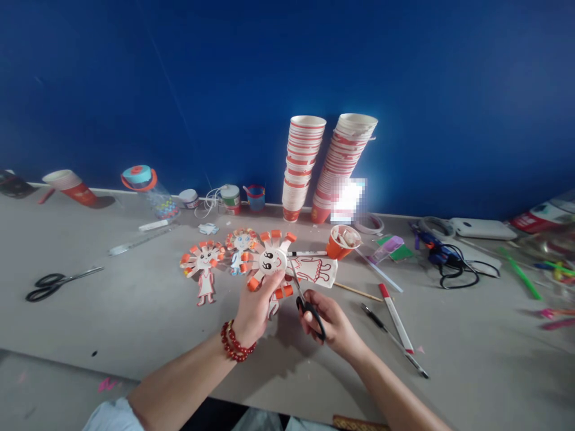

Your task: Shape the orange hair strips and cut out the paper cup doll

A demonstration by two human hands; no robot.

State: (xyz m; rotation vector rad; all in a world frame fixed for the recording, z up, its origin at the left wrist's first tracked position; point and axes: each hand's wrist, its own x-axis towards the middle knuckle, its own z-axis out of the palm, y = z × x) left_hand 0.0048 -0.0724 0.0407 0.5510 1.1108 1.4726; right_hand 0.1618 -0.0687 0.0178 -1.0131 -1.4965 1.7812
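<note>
My left hand pinches a paper doll by its round, smiling face. Curled orange and white strips ring the head, and a drawn dress and legs stretch out to the right on white paper. In my right hand are black-handled scissors; their blades reach the paper beside the doll's head. Two finished-looking paper dolls lie to the left, one in a red-outlined dress and one with blue drawing. Part of another drawn figure shows beneath my left hand.
Two tall stacks of paper cups stand by the blue wall. An orange cup of scraps sits right of the doll. Second scissors lie at left, a red marker and pen at right, near a blue glue gun.
</note>
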